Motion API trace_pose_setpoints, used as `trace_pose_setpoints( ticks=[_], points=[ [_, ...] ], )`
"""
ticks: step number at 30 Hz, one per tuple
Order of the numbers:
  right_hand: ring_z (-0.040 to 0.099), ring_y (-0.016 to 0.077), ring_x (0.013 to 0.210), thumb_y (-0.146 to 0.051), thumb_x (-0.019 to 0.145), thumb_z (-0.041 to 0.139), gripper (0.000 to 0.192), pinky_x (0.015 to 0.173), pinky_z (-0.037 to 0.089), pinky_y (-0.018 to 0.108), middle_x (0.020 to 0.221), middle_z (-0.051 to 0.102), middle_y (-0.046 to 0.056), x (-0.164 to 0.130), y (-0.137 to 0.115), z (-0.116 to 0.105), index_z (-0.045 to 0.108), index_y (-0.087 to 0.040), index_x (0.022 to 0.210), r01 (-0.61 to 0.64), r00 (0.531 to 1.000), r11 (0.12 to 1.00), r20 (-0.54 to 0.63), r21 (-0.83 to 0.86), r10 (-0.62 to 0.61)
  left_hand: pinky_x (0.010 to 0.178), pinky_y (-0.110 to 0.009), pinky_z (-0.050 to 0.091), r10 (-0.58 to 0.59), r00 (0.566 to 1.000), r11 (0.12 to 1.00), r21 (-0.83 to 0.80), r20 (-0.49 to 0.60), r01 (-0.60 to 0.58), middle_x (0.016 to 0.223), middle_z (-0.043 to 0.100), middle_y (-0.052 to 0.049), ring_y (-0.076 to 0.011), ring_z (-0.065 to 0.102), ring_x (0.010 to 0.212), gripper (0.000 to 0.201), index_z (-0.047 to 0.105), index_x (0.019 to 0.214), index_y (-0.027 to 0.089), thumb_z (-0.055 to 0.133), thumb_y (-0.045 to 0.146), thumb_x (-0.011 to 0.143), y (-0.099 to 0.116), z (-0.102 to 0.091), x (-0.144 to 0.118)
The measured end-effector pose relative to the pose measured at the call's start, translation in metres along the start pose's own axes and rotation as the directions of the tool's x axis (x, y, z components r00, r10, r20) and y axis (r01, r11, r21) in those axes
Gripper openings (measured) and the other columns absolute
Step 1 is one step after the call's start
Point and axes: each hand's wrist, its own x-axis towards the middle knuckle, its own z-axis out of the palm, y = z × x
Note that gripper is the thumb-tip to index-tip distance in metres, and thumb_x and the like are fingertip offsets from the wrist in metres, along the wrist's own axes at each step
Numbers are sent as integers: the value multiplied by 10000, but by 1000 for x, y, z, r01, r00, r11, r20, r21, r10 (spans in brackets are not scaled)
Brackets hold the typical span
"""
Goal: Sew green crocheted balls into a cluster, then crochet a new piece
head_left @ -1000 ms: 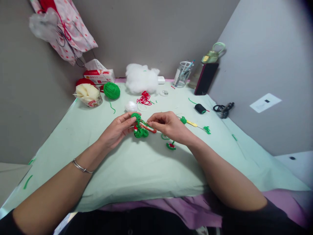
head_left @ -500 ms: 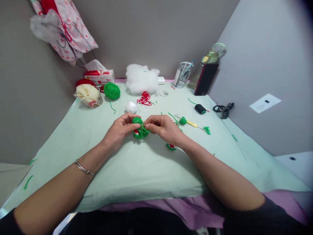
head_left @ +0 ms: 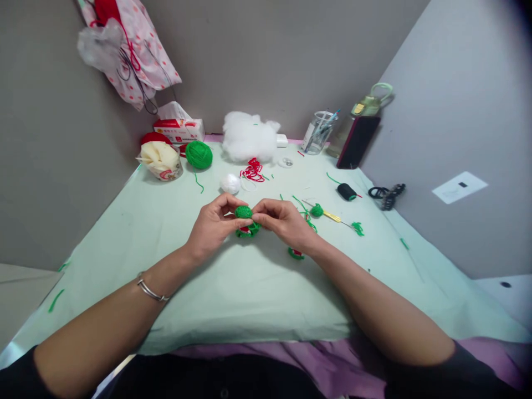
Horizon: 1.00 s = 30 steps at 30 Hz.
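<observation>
In the head view, the left hand (head_left: pixel 210 227) and the right hand (head_left: pixel 286 221) now meet at the green piece (head_left: pixel 243 212), which is held between them, above the middle of the bench (head_left: pixel 208 299). One second ago the right hand was more apart, with loose strands and an orange tool between it and the piece; now its fingertips are at the piece's right edge, and the tool is not seen there. I judge that the work has passed to closer handling, with both hands shaping or steadying the piece.

The left grip is nearly closed, thumb and fingers around the left side of the piece. The right grip is a narrow pinch on its edge; whether a strand is also inside, I cannot tell. Under the rounded green top, a lower part with some red is visible.

Green strands (head_left: pixel 310 219) lie just beyond the right hand, near the yellow hook (head_left: pixel 331 216). A small piece (head_left: pixel 296 253) is partly hidden under the right wrist. The white ball (head_left: pixel 230 183) rests behind the left hand.
</observation>
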Motion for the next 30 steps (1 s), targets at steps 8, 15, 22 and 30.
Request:
trace_pose_setpoints(
  ticks=[8, 15, 22, 30],
  points=[
    [541, 114, 630, -323, 894, 659, 148, 633, 444, 263, 707, 594, -31, 0, -4, -6, 642, -180, 930, -75, 993, 997, 90, 8, 74, 758, -332, 566, 37, 999, 999, 29, 15, -37, 894, 700, -19, -190, 664, 833, 318, 716, 935, 199, 897, 252, 679, 1, 1, -3],
    [685, 153, 705, -187, 846, 648, 254, 698, 547, 287, 724, 669, -23, -4, -8, 0, 559, -197, 1084, -204, 975, 952, 132, 227, 177, 783, -354, 543, -16, 994, 994, 107, 108, 4, 868, 732, -38, -204, 680, 819, 286, 728, 926, 185, 881, 277, 703, -3, -4, 2],
    [601, 120, 597, -327, 906, 640, 180, 586, 465, 259, 725, 676, 10, -2, -16, -12, 664, -164, 978, -141, 990, 989, -20, 51, 142, 857, -364, 539, -148, 956, 989, 34, 253, 144, 1006, 752, -64, -213, 697, 919, 298, 739, 1062, 197, 812, 357, 821, -9, -7, 2],
    [462, 86, 571, -385, 772, 791, 251, 543, 349, 241, 622, 572, -34, 0, -8, -7, 698, -155, 805, -169, 985, 967, 45, 191, 164, 721, -317, 517, -238, 900, 971, 63, 365, 232, 1014, 749, -97, -205, 659, 842, 319, 781, 1051, 197, 784, 441, 846, -9, -1, 0]
  ],
)
